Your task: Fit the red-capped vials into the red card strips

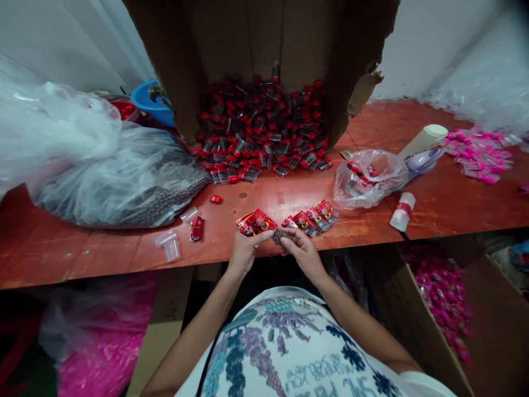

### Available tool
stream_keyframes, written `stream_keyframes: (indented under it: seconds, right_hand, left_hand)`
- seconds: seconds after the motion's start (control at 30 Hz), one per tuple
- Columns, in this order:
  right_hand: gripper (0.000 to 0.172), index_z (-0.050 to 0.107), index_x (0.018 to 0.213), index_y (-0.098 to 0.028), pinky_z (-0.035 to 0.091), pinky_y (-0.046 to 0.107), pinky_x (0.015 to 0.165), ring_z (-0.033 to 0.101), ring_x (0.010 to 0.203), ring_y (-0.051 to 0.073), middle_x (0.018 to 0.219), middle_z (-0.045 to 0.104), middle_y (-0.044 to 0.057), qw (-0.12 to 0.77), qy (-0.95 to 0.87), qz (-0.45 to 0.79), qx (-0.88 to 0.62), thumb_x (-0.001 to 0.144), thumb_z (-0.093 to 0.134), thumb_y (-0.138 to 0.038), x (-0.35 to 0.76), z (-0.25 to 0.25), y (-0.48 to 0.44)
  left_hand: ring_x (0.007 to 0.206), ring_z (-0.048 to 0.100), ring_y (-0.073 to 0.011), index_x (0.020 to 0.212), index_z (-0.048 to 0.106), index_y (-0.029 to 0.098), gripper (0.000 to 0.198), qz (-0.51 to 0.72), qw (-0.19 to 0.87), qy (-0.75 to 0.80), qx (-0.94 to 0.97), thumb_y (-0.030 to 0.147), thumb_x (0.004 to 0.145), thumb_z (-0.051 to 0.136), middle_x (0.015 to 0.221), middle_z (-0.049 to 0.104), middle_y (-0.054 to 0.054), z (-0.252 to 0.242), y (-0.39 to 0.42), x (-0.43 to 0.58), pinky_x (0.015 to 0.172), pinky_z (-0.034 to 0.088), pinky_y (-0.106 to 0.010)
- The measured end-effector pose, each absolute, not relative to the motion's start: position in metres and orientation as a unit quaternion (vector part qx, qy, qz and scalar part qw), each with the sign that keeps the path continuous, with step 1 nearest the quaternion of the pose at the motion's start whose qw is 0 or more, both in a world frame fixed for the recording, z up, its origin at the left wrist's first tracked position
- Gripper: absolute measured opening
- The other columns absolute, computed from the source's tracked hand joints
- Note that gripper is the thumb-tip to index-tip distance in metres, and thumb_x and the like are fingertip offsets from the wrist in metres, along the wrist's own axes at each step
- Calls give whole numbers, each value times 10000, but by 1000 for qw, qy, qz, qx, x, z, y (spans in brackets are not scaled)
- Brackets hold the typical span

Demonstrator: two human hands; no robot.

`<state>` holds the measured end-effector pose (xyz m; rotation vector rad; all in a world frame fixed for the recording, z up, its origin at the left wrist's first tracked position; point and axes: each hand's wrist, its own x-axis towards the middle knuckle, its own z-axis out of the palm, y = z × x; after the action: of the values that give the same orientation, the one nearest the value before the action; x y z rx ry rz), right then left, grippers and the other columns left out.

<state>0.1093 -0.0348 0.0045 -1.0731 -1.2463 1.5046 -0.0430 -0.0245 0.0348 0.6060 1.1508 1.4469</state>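
My left hand [244,249] and my right hand [303,249] meet at the front edge of the red table [95,251]. Both pinch a small clear packet of dark beads [278,236] between their fingertips. My left hand also holds a red printed packet [257,221]. Just beyond my right hand lies a short row of filled red packets [314,216]. Two empty clear packets [169,245] and a single red packet [196,227] lie to the left.
A torn cardboard box [264,38] at the back spills several red-capped packets [264,129]. A clear bag of dark beads [132,184] lies left, a small plastic bag [366,176] and pink packets [479,151] right. Boxes of pink items [444,298] stand under the table.
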Motion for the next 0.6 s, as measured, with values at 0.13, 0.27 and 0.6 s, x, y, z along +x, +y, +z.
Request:
stream_keyframes:
  seconds: [0.13,0.27,0.6]
  right_hand:
    - [284,606,1117,-239,501,329,840,618,940,186,1067,660,48,447,-600,479,-458,851,564,-329,109,7,-41]
    - [291,589,1102,-225,530,278,654,626,698,140,890,672,23,444,-522,575,-447,855,550,-372,107,6,-41]
    - [288,608,1114,-248,523,290,745,622,860,166,1014,663,30,475,-532,538,-449,843,578,-341,108,5,-41]
  left_hand:
    - [601,612,-139,685,689,129,202,613,530,525,262,157,527,812,653,680,-11,29,-26,-41,634,487,-245]
    - [640,627,-135,793,701,146,291,606,561,505,252,137,525,813,705,696,-9,29,-26,-44,670,487,-240]
    - [680,635,-132,773,689,135,278,605,595,480,223,142,524,814,739,704,-14,24,-30,-41,724,496,-250]
